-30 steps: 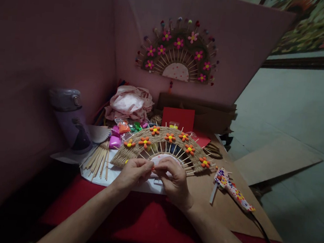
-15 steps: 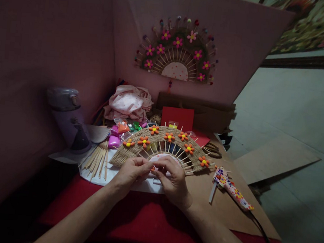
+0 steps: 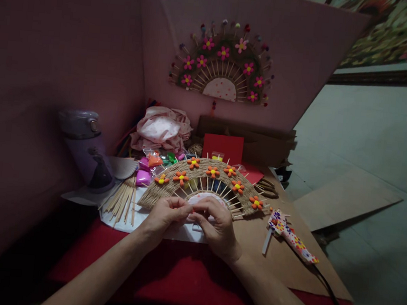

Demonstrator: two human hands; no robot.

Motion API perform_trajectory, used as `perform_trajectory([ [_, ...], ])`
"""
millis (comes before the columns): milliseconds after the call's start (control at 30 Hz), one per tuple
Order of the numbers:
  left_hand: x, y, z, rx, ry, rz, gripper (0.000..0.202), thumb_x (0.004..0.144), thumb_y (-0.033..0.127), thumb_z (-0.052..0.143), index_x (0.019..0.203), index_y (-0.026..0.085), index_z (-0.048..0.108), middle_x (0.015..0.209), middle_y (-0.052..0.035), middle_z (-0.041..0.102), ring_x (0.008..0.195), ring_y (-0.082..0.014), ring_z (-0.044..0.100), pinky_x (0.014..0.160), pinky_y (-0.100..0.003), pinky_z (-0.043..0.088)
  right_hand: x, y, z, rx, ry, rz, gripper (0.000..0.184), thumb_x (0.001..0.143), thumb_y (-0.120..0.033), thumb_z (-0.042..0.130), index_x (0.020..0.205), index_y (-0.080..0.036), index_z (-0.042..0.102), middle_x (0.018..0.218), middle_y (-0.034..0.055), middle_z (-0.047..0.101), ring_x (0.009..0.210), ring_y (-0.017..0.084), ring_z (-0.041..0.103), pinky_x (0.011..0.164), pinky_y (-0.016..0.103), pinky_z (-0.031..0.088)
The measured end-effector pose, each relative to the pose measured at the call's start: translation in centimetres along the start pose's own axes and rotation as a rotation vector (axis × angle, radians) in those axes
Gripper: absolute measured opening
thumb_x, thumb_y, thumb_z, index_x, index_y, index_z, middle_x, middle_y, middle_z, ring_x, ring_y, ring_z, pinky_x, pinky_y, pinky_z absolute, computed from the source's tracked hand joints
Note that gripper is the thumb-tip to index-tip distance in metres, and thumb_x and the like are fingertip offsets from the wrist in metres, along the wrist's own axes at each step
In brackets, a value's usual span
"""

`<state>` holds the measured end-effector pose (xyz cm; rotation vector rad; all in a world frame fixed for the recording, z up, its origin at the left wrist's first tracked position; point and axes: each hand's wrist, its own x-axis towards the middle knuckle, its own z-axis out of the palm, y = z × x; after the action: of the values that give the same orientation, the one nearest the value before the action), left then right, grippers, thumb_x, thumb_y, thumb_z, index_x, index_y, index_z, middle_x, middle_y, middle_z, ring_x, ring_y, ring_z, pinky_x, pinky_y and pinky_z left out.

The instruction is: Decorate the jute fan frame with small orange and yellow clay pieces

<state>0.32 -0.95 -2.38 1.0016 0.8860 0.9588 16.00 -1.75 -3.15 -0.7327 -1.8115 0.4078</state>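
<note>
A half-round fan of twine and wooden sticks (image 3: 202, 171) lies on the table, dotted with orange clay flowers (image 3: 212, 172). My left hand (image 3: 165, 215) and my right hand (image 3: 216, 225) meet just in front of its white centre. The fingertips of both hands pinch together over a tiny orange bit (image 3: 191, 212) that I can barely make out. Both hands are closed in a pinch.
A glue gun (image 3: 290, 236) with a spotted pattern lies to the right, its cord running off the front. Loose sticks (image 3: 123, 200), small bags of coloured clay (image 3: 148, 166), a purple bottle (image 3: 86, 147) and pink cloth (image 3: 163, 127) sit left. A finished fan (image 3: 223, 64) hangs on the wall.
The fingertips of both hands have worked slightly against each other around the small orange bit. Nothing else has moved.
</note>
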Motion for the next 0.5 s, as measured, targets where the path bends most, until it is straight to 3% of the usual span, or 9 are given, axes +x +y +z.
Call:
perform_trajectory([
  [133,-0.05,0.02,0.04,-0.021,-0.038,-0.028,0.041,0.066,0.051,0.069,0.061,0.014,0.052,0.043,0.0061,0.042,0.034,-0.0025,0.025,0.036,-0.019,0.012,0.04,0.02,0.04,-0.006,0.058,-0.019,0.005,0.082,-0.015,0.061,0.083,-0.019,0.063,0.075,0.0024,0.06,0.072,0.016,0.056,0.066,0.029,0.045],
  [300,0.16,-0.11,-0.04,-0.03,-0.05,0.007,0.037,0.063,0.042,0.074,0.059,0.014,0.051,0.042,0.0074,0.04,0.035,-0.002,0.024,0.036,-0.019,0.012,-0.01,-0.02,0.02,0.001,0.045,0.035,0.002,0.08,-0.018,0.063,0.082,-0.019,0.062,0.074,0.0018,0.059,0.066,0.014,0.053,0.06,0.027,0.044],
  [500,0.05,-0.03,0.02,-0.011,-0.044,0.006,0.041,0.067,0.049,0.069,0.057,0.015,0.05,0.042,0.006,0.042,0.033,-0.0022,0.025,0.035,-0.019,0.011,-0.06,0.05,0.12,0.005,0.071,-0.002,0.003,0.081,-0.015,0.062,0.08,-0.018,0.062,0.072,0.0016,0.059,0.069,0.015,0.055,0.065,0.028,0.045],
])
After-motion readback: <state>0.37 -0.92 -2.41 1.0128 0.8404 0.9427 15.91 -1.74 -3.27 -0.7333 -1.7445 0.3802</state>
